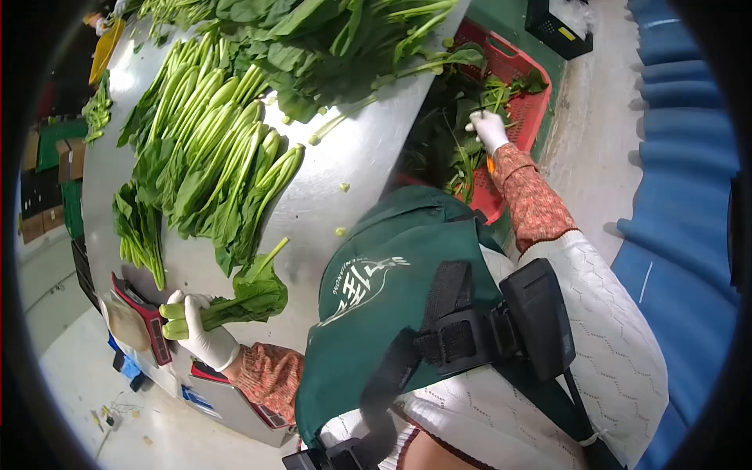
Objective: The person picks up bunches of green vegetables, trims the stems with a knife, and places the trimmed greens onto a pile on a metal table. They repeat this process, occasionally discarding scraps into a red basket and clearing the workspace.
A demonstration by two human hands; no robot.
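Nearest the camera: green apron (392,313) with white print, black strap harness with a black box (540,317) on the chest, white knit top under it.

Left hand (202,333), white glove, patterned sleeve, fist wrapped tight round the stalk end of a small bunch of leafy greens (239,301). The bunch lies across the near edge of the steel table (345,168), stems in the fist, leaves pointing toward the table middle. Just beside the hand, a red-edged scale (145,317) at the table corner.

Right hand (489,129), white glove, reaches down into the red plastic crate (529,106) beside the table, fingers among loose greens; can't tell whether it is gripping anything, leaves hide the fingertips.

Further along the table: a row of sorted bunches (211,157), stems aligned, laid side by side. Beyond that, a loose heap of greens (329,39) at the far end, a few stalks hanging over the table edge toward the crate. Small green scraps on bare steel between.

Far right: a black crate (558,27) on the floor.
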